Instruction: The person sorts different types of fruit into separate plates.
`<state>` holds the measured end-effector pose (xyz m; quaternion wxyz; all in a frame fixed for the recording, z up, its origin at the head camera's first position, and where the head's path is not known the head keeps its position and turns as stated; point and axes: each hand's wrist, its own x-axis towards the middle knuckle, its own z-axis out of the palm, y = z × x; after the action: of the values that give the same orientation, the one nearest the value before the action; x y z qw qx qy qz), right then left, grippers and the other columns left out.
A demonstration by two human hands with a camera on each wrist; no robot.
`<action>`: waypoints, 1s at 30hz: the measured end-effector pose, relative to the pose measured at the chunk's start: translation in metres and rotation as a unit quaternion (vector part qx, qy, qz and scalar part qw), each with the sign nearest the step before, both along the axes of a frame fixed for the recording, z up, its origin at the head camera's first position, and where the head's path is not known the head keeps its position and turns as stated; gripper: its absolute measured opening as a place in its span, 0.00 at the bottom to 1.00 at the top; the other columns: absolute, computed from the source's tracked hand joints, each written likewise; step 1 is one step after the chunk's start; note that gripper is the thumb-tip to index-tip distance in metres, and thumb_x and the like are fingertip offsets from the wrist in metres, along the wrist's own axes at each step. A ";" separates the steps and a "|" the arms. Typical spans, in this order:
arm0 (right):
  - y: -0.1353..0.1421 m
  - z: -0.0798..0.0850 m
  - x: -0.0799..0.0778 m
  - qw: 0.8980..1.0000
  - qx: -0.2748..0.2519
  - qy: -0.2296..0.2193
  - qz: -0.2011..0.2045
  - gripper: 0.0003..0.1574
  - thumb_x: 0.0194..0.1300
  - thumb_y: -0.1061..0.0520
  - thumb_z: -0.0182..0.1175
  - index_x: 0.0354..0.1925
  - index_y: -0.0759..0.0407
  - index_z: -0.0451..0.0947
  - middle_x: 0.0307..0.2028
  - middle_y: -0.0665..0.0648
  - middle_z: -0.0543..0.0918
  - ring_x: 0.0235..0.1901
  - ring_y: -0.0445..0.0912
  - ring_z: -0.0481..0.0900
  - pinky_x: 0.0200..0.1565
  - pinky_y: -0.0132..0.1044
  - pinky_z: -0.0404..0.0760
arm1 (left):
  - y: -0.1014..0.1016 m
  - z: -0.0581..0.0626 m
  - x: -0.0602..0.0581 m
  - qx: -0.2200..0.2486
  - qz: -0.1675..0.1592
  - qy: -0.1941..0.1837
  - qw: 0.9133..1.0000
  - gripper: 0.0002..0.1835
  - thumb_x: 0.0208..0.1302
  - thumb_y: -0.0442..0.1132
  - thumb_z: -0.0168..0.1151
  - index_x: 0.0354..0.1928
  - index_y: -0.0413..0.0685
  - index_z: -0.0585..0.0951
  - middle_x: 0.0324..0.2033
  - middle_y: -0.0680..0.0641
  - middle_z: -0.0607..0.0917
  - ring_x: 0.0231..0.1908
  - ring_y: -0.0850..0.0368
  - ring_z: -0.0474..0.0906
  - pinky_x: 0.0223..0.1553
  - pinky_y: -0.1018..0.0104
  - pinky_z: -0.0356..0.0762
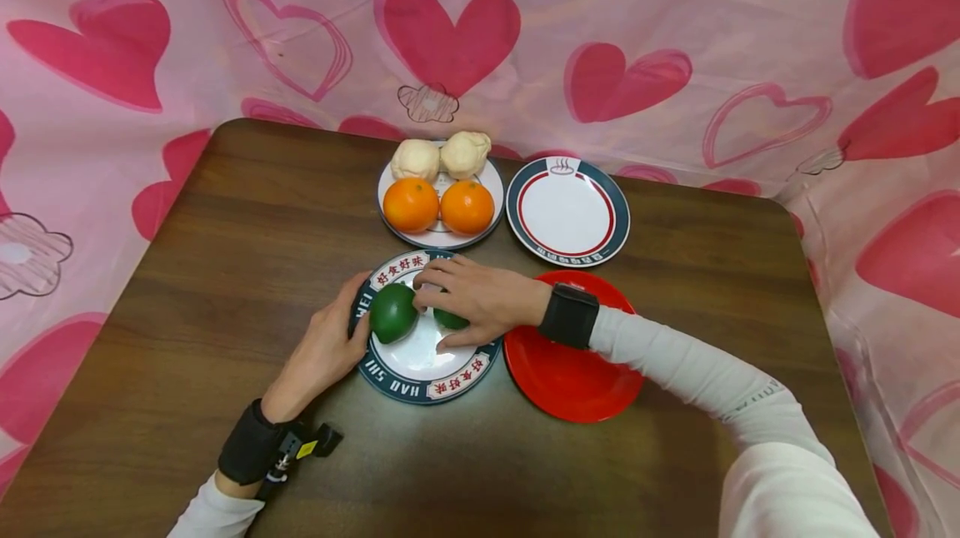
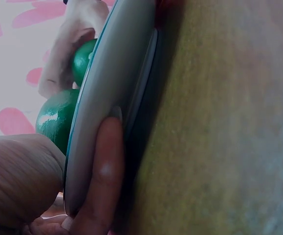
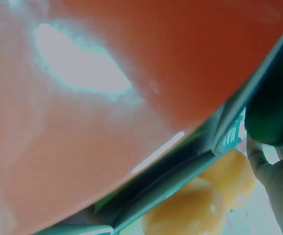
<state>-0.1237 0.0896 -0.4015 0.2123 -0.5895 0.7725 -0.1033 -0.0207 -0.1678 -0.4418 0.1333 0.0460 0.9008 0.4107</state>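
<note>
A white plate with a dark blue patterned rim [image 1: 405, 390] holds two glossy dark green round fruits. My left hand [image 1: 330, 346] grips this plate's left edge; in the left wrist view a finger [image 2: 107, 161] lies under the rim. Close to the left thumb is the left green fruit [image 1: 392, 315], also visible in the left wrist view. My right hand [image 1: 483, 301] reaches over the plate from the right. Its fingers and thumb curl round the right green fruit [image 1: 448, 320], which the hand partly hides. In the right wrist view, fingertips touch a green fruit [image 3: 273, 107].
A red plate [image 1: 577, 388] lies under the right forearm, beside the patterned plate. Behind, a small plate [image 1: 497, 180] carries two oranges [image 1: 411, 205] and two pale, bun-like items [image 1: 465, 155]. Right of it is a white plate with a blue rim [image 1: 567, 211]. A heart-print cloth [image 1: 465, 22] hangs behind the table.
</note>
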 end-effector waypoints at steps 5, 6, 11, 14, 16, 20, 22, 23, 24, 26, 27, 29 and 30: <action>0.008 0.012 0.005 0.999 -0.024 0.011 -0.026 0.38 0.68 0.32 0.60 0.68 0.46 0.68 0.72 0.57 0.66 0.72 0.53 0.61 0.75 0.52 0.61 | 0.002 0.002 0.002 -0.004 -0.001 0.001 1.000 0.33 0.76 0.34 0.52 0.78 0.40 0.54 0.71 0.28 0.67 0.65 0.32 0.73 0.65 0.35 0.70; 0.011 0.014 0.006 0.999 -0.030 0.012 -0.035 0.38 0.68 0.32 0.60 0.68 0.46 0.69 0.72 0.57 0.67 0.72 0.53 0.61 0.75 0.52 0.61 | 0.003 0.002 0.002 -0.007 -0.001 0.002 1.000 0.33 0.76 0.34 0.52 0.78 0.40 0.54 0.71 0.28 0.68 0.65 0.32 0.73 0.65 0.36 0.70; 0.037 0.024 0.014 0.990 -0.074 0.028 -0.120 0.34 0.66 0.35 0.65 0.64 0.48 0.73 0.69 0.56 0.71 0.71 0.52 0.63 0.73 0.53 0.65 | 0.002 0.005 0.001 -0.018 -0.008 0.000 1.000 0.33 0.77 0.35 0.52 0.78 0.41 0.54 0.70 0.28 0.68 0.64 0.32 0.74 0.64 0.36 0.71; 0.065 0.024 0.022 0.973 -0.101 0.039 -0.204 0.29 0.66 0.41 0.67 0.60 0.50 0.75 0.63 0.54 0.76 0.66 0.50 0.68 0.68 0.50 0.72 | -0.001 0.010 -0.002 -0.023 -0.021 -0.009 0.999 0.32 0.77 0.35 0.51 0.78 0.41 0.54 0.69 0.28 0.70 0.60 0.34 0.78 0.62 0.37 0.74; 0.089 0.022 0.028 0.955 -0.109 0.039 -0.274 0.26 0.66 0.44 0.68 0.57 0.51 0.76 0.58 0.54 0.78 0.61 0.49 0.71 0.63 0.48 0.78 | -0.004 0.015 -0.005 -0.023 -0.029 -0.023 0.999 0.32 0.78 0.36 0.51 0.78 0.41 0.55 0.66 0.28 0.73 0.51 0.38 0.82 0.55 0.42 0.82; 0.141 0.016 0.044 0.902 -0.084 0.036 -0.421 0.22 0.67 0.47 0.67 0.55 0.53 0.75 0.51 0.56 0.79 0.52 0.51 0.75 0.49 0.48 0.86 | -0.010 0.031 -0.012 -0.041 -0.040 -0.040 0.998 0.28 0.79 0.38 0.50 0.76 0.40 0.60 0.57 0.31 0.78 0.35 0.49 0.81 0.37 0.56 0.88; 0.166 0.011 0.052 0.875 -0.062 0.036 -0.479 0.21 0.69 0.46 0.65 0.53 0.55 0.74 0.47 0.57 0.80 0.46 0.51 0.75 0.43 0.47 0.87 | -0.013 0.040 -0.018 -0.069 -0.043 -0.030 0.996 0.26 0.79 0.39 0.51 0.74 0.38 0.64 0.55 0.31 0.79 0.36 0.48 0.80 0.39 0.54 0.88; 0.177 0.009 0.056 0.862 -0.051 0.031 -0.504 0.21 0.69 0.46 0.65 0.53 0.56 0.74 0.45 0.58 0.80 0.43 0.51 0.76 0.40 0.46 0.87 | -0.013 0.046 -0.021 -0.090 -0.043 -0.017 0.995 0.25 0.79 0.39 0.51 0.72 0.38 0.66 0.54 0.31 0.79 0.39 0.46 0.80 0.43 0.50 0.88; 0.187 0.006 0.060 0.851 -0.042 0.022 -0.523 0.20 0.71 0.46 0.63 0.52 0.56 0.73 0.42 0.58 0.81 0.39 0.51 0.76 0.37 0.43 0.86 | -0.013 0.051 -0.025 -0.110 -0.044 0.000 0.993 0.24 0.78 0.40 0.52 0.70 0.37 0.69 0.54 0.31 0.80 0.41 0.44 0.80 0.46 0.46 0.87; 0.204 0.003 0.069 0.830 -0.025 -0.004 -0.557 0.21 0.72 0.44 0.61 0.50 0.58 0.72 0.34 0.57 0.81 0.31 0.50 0.75 0.31 0.39 0.83 | -0.009 0.062 -0.034 -0.147 -0.045 0.040 0.987 0.22 0.77 0.41 0.54 0.66 0.36 0.73 0.53 0.31 0.81 0.44 0.39 0.79 0.49 0.39 0.84; 0.211 0.002 0.074 0.821 -0.019 -0.022 -0.570 0.22 0.73 0.42 0.60 0.49 0.58 0.72 0.32 0.57 0.81 0.28 0.49 0.75 0.29 0.37 0.82 | -0.006 0.067 -0.038 -0.159 -0.047 0.059 0.984 0.21 0.77 0.41 0.55 0.64 0.36 0.75 0.52 0.31 0.81 0.43 0.39 0.79 0.48 0.38 0.84; 0.221 0.000 0.082 0.803 -0.003 -0.064 -0.592 0.26 0.74 0.36 0.56 0.48 0.59 0.73 0.27 0.55 0.81 0.23 0.48 0.75 0.26 0.35 0.79 | 0.003 0.078 -0.048 -0.177 -0.056 0.098 0.978 0.20 0.75 0.42 0.56 0.62 0.37 0.77 0.49 0.32 0.81 0.41 0.39 0.79 0.43 0.40 0.85; 0.225 0.000 0.086 0.796 0.001 -0.082 -0.599 0.29 0.74 0.34 0.54 0.47 0.59 0.74 0.25 0.55 0.81 0.22 0.49 0.75 0.25 0.35 0.78 | 0.009 0.083 -0.054 -0.183 -0.063 0.119 0.974 0.20 0.75 0.42 0.57 0.61 0.37 0.78 0.47 0.33 0.81 0.39 0.40 0.78 0.39 0.43 0.85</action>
<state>-0.0376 0.3143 -0.4018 0.1709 0.0021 0.9512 -0.2568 -0.0748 -0.1591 -0.3583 0.0570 0.1260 0.9654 0.2212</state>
